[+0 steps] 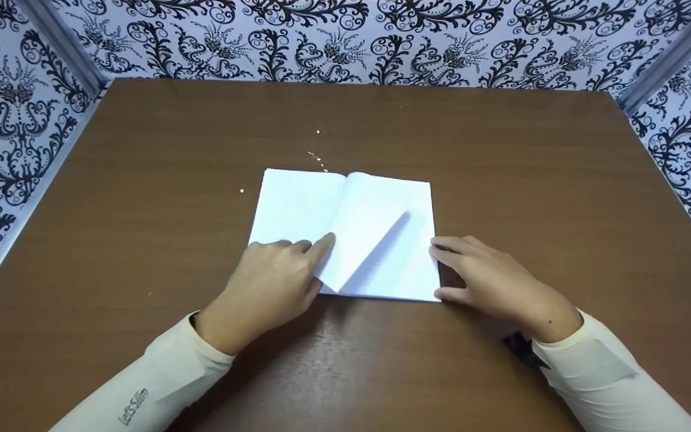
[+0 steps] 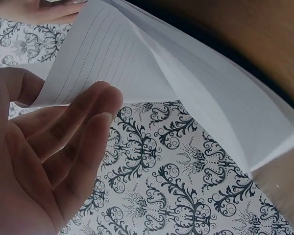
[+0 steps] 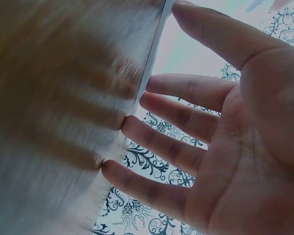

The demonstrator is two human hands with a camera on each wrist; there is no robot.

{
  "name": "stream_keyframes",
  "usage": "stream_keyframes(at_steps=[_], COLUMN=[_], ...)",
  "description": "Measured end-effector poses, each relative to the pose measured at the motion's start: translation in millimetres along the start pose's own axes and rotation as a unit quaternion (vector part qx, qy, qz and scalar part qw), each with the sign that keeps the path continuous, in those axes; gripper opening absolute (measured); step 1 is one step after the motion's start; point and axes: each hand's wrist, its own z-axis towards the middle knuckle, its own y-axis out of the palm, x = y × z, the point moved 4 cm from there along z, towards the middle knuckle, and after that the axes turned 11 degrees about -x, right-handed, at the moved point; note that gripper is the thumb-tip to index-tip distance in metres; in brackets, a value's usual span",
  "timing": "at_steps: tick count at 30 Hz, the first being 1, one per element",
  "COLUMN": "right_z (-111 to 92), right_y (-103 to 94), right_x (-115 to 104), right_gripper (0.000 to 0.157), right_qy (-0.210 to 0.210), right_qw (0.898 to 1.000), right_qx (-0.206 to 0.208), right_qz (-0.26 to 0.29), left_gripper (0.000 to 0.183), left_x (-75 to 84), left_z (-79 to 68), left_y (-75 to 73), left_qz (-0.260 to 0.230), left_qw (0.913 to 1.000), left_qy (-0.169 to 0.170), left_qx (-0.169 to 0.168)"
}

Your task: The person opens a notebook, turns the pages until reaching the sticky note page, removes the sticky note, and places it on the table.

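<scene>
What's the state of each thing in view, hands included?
Notebook, open, lying on the table.
Lined leaf, partly raised, bent.
Left hand, fingers bent, at the notebook; grip unclear.
Right hand, fingers spread, tips at notebook's right edge.
Pale bits, scattered on the table.
Sleeves, down over forearms.

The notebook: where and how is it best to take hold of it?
Probably grip the notebook by its right edge, coming from the right, pinching its whole thickness between thumb and fingers. It lies open on the table, so this straight edge seems easy to reach; the right hand is at it.
</scene>
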Motion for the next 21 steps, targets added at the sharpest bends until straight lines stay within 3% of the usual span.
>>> stream_keyframes(at_steps=[8, 21], right_z=[0, 0], right_y=[0.1, 0.1], right_x=[0, 0], right_gripper=[0.067, 0.067], right_qy=[0.004, 0.005], right_qw=[1.0, 1.0], right_qx=[-0.003, -0.005], right_qz=[0.0, -0.003], left_gripper=[0.036, 0.026], left_x=[-7.7, -18.0], left_z=[-7.1, -15.2], left_y=[-6.1, -12.3], left_qz=[0.005, -0.016], left_qw=[0.9985, 0.9942], left_qy=[-0.013, -0.034], left_qx=[0.052, 0.1])
